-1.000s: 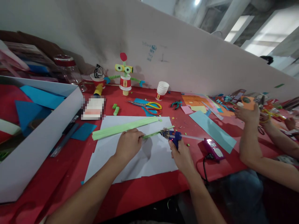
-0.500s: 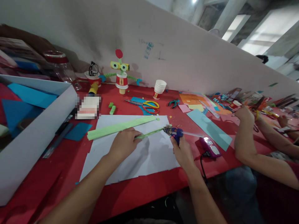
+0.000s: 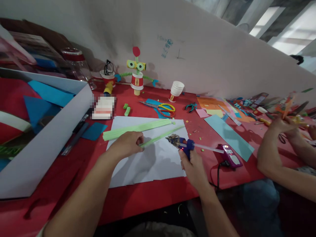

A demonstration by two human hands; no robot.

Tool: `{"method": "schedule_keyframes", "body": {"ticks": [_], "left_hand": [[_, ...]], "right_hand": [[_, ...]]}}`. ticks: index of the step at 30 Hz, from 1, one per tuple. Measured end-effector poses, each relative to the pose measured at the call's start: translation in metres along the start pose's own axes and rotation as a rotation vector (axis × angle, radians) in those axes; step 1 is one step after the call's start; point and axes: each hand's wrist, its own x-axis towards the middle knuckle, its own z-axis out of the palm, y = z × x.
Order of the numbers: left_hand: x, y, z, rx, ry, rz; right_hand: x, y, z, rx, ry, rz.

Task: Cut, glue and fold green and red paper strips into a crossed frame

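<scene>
Over the white paper (image 3: 133, 171), the left hand (image 3: 129, 143) is pinching a green paper strip (image 3: 163, 134); the right hand (image 3: 194, 164) is gripping a glue gun (image 3: 186, 145) (its nozzle crusted).

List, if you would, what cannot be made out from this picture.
All in the head view:
Near end of the light-green paper strip: covered by the left hand.
Nozzle of the blue plastic glue gun: under brown residue.
Pale rectangular object: pixelated.
White cardboard box: cut by the left edge.

My left hand (image 3: 128, 143) hides one end of the thin green strip (image 3: 162, 135); the wall writing (image 3: 167, 47) (faint blue scrawl) blurs beyond reading.
</scene>
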Motion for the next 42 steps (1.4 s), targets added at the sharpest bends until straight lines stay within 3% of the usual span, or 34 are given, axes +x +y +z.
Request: {"method": "schedule_keyframes", "body": {"ticks": [7, 15, 21, 26, 30, 35, 39, 42], "left_hand": [[0.0, -0.002, -0.005, 0.003, -0.025, 0.017], [-0.001, -0.005, -0.006, -0.019, -0.032, 0.006], [-0.001, -0.003, -0.007, -0.002, -0.039, 0.012], [0.0, -0.003, -0.007, 0.005, -0.037, -0.014], [0.0, -0.002, -0.007, 0.012, -0.033, -0.005], [-0.001, -0.001, -0.008, 0.007, -0.042, -0.015], [-0.002, 0.0, -0.008, 0.007, -0.032, -0.007], [-0.003, -0.003, -0.007, -0.027, -0.026, 0.011]], "right_hand": [[-0.008, -0.022, 0.027, 0.079, -0.143, -0.119], [-0.008, -0.026, 0.034, 0.07, -0.211, -0.152], [-0.007, -0.026, 0.032, 0.019, -0.152, -0.124], [-0.009, -0.027, 0.032, 0.056, -0.218, -0.165], [-0.006, -0.026, 0.033, 0.052, -0.147, -0.134], [-0.003, -0.024, 0.03, 0.033, -0.168, -0.118], [0.004, -0.014, 0.021, 0.047, -0.093, -0.061], [0.02, 0.002, 0.006, 0.202, -0.063, 0.012]]}}
